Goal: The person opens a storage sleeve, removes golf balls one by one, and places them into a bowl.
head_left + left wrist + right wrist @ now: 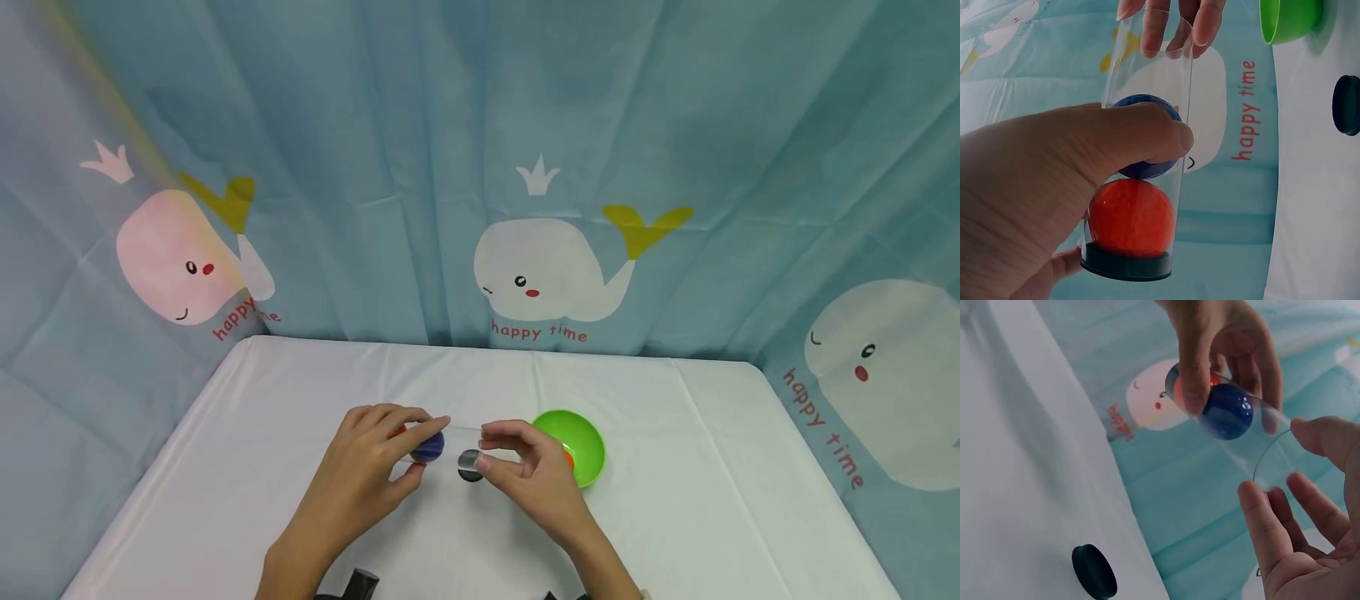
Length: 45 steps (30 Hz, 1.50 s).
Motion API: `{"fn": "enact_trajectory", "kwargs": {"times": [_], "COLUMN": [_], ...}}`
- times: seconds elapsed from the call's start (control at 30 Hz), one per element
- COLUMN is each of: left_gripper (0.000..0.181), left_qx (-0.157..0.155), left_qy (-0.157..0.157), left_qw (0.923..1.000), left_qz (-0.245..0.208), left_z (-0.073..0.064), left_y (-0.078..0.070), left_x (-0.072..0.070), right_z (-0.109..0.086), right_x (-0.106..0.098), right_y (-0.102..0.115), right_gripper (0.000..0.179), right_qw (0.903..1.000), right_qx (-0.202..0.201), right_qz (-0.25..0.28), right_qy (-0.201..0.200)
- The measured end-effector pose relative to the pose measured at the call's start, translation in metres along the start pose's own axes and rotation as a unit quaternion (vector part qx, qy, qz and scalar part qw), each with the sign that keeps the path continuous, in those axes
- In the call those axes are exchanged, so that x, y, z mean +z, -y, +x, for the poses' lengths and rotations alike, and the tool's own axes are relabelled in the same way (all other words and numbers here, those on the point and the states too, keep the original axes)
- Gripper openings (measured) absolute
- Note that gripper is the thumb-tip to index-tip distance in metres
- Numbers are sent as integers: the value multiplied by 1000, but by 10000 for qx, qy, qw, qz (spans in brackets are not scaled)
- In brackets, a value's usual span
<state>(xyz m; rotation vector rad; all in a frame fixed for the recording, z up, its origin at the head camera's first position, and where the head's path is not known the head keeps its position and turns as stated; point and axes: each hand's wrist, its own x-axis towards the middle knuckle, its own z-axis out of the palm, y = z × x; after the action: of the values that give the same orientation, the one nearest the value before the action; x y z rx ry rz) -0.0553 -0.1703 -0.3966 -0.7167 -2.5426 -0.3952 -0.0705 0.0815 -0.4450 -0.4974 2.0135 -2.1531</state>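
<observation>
My left hand (367, 454) grips a clear plastic tube (1147, 78) around its middle. Inside it, in the left wrist view, an orange-red ball (1130, 215) rests on the black end cap (1125, 265), and a dark blue ball (1229, 412) sits against it. At the tube's uncapped end, my right hand (536, 479) holds the rim between thumb and fingertips, as the right wrist view shows. A loose black cap (1094, 572) lies on the white-covered table, below the tube in the head view.
A green bowl (588, 433) stands beyond my right hand, partly hidden by it, with something orange (570, 460) inside. Dark objects, one a black cylinder (362, 583), show at the table's near side. A blue whale-print curtain (420, 167) hangs behind the table (712, 467).
</observation>
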Motion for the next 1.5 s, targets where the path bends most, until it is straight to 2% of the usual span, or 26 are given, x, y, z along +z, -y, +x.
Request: {"fn": "enact_trajectory", "kwargs": {"times": [0.3,0.57,0.73,1.0,1.17,1.3,1.5], "left_gripper": [61,59,57,57,60,60,57], "left_qx": [9,-123,-126,-59,-131,-196,-227], "left_qy": [-45,-206,-218,-326,-314,-282,-337], "left_qw": [10000,9996,9996,9991,9991,9992,9992], "left_qz": [10,113,130,278,263,218,71], "left_z": [1,1,0,0,-1,-2,-2], "left_y": [-1,3,4,5,5,6,7], "left_x": [-1,0,-1,-5,-7,-7,-6], "right_z": [-1,1,1,1,1,0,-2], "right_x": [1,5,6,5,5,6,3], "right_y": [-1,-4,-5,-7,-5,-1,5], "right_gripper": [35,38,40,42,44,45,43], "right_qw": [9995,9998,9997,9995,9995,9998,9994], "right_qx": [-251,12,16,-305,-188,-82,-312], "right_qz": [-83,75,92,83,228,154,-113], "right_qy": [-181,-188,-222,-30,79,54,3]}}
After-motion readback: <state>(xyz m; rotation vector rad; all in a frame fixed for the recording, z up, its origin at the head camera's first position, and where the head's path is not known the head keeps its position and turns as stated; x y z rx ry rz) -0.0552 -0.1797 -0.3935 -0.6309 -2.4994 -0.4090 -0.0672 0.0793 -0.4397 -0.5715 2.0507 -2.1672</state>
